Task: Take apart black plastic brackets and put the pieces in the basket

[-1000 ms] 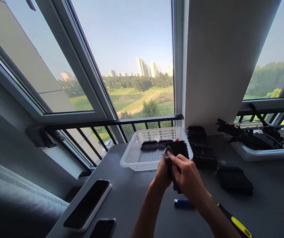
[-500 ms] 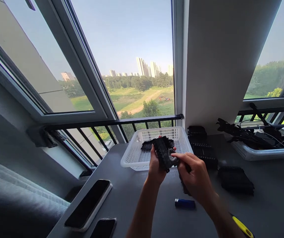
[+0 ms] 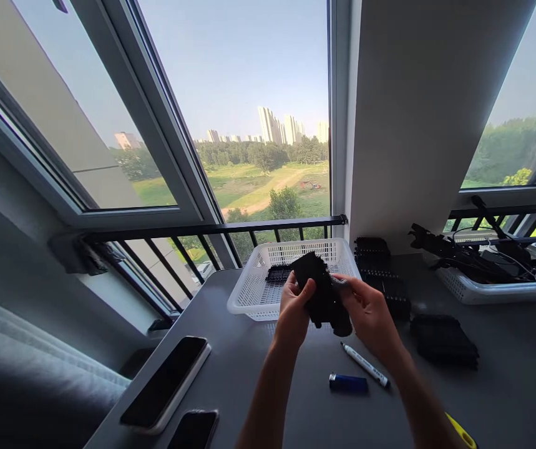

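Observation:
My left hand (image 3: 294, 312) is closed around a flat black plastic part (image 3: 315, 274) with a jagged edge, its thumb lying across the face. The part is held up over the near side of a white plastic basket (image 3: 239, 305). At the part's right edge, my right hand (image 3: 365, 308) pinches a crumpled grey cloth-like piece (image 3: 340, 284) against it. Some of that piece is hidden by the fingers. Below the hands, a white marker (image 3: 365, 365) and a blue lighter (image 3: 349, 383) lie on the grey table (image 3: 249, 374).
Another black part (image 3: 277, 273) lies in the basket. More black parts (image 3: 384, 284) line the wall, and one stack (image 3: 443, 340) sits at the right. A second basket (image 3: 483, 293) holds black pieces and cables. Two phones (image 3: 167, 380) (image 3: 194, 430) are at the left. Something yellow (image 3: 460, 430) shows at the lower right.
The black part has been turned in my left hand, so a smoother dark face shows. My right hand has shifted slightly with the grey piece, and the marker has come into view.

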The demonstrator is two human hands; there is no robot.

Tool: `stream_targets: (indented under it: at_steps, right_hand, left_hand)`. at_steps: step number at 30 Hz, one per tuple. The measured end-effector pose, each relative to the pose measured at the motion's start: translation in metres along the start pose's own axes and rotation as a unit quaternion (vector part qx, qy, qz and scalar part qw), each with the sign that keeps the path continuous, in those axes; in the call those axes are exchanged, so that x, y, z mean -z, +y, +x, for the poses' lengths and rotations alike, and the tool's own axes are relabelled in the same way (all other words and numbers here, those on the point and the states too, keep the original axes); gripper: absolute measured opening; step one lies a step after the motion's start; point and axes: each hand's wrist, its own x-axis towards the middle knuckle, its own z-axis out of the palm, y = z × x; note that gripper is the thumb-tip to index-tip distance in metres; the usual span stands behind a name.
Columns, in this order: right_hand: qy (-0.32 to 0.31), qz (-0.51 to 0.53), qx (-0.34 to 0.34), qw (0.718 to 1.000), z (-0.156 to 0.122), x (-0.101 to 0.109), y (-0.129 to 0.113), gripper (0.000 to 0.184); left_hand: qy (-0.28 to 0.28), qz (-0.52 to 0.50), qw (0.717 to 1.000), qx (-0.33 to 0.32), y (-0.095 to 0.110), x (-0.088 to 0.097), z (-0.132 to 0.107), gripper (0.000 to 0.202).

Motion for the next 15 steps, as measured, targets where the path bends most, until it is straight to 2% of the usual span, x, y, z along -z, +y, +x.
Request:
stream_targets:
  at_steps: [4,8,10,15]
  right_hand:
    - [-0.017,0.046,-0.028,0.998,0.001,0.004,0.002,0.035]
    - [0.074,-0.032,0.025,0.996,0.001,0.008,0.002,0.031]
    - [0.093,-0.091,0.063,0.989,0.0,0.01,0.003,0.031]
    - [0.043,-0.196,0.111,0.973,0.002,0.012,0.009,0.037]
  left_hand:
    - [0.041,0.02,0.999,0.012,0.006,-0.001,-0.003,0.061]
    - [0.054,0.053,0.997,0.032,0.009,-0.004,-0.005,0.054]
    - [0.046,0.074,0.995,0.04,0.01,-0.005,-0.006,0.053]
    - [0.027,0.121,0.992,0.036,0.011,-0.006,-0.009,0.056]
